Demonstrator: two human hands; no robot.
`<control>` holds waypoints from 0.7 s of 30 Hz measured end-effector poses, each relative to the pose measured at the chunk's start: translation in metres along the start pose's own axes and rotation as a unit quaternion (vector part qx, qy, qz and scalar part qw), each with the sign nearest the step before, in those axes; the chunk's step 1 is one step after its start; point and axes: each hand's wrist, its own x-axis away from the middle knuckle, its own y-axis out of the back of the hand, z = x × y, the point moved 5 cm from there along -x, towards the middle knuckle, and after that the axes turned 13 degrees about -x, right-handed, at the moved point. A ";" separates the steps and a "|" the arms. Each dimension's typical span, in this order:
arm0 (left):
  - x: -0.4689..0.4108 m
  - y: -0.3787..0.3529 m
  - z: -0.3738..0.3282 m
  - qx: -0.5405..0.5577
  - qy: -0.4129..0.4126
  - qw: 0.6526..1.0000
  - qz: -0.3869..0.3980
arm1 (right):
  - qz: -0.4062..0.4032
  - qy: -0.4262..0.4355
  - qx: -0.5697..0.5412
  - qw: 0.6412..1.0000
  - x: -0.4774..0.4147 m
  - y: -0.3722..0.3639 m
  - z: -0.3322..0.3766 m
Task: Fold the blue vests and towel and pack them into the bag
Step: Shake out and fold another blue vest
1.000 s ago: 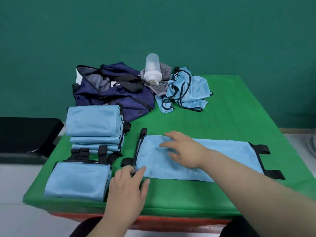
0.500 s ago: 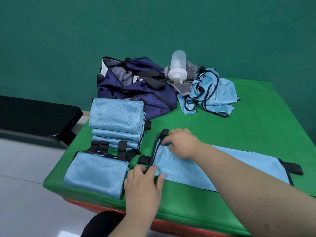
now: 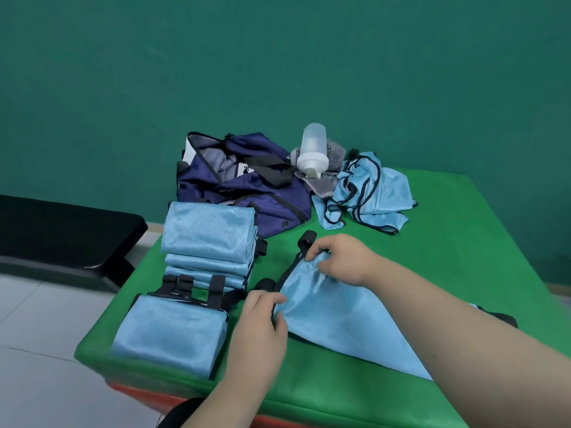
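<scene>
Two hands: both on one flat blue vest [image 3: 340, 329], in front of the navy bag [image 3: 247, 186] and a little to its right.
Left hand [image 3: 259, 332]: nearest the camera, well in front of the bag; closed in a pinch, with curled fingers and thumb, on the vest's black-trimmed end at the corner farther from the bag.
Right hand [image 3: 343, 261]: between the left hand and the bag; closed in a pinch on the same trimmed end, at the corner closer to the bag, just beside a black strap loop [image 3: 307, 239].
Flat blue vest: held end lifted off the green table [image 3: 448, 242]; the rest spread flat, stretching away to the right of the bag and partly hidden under the right forearm.
Navy bag: at the far side of the table, open at the top, with a black strap across it.
Stack of folded vests [image 3: 210, 236]: directly in front of the bag, close against its near side; contact not clear, number of layers hard to count.
Single folded vest [image 3: 170, 332]: in front of that stack, farther still from the bag, with black straps pointing back toward the bag.
Crumpled vest [image 3: 377, 193]: right of the bag, unfolded, in a heap.
Grey striped towel [image 3: 335, 152]: between the bag and the crumpled vest, bunched up.
Plastic bottle [image 3: 312, 152]: lying on the towel, just beside the bag's right end, white cap toward the camera.
Black bench [image 3: 61, 236]: left of the bag, off the table, lower down.
</scene>
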 end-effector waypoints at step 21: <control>-0.047 0.198 -0.201 0.139 -0.276 0.948 -0.079 | -0.306 0.211 -0.230 0.900 0.208 0.171 0.119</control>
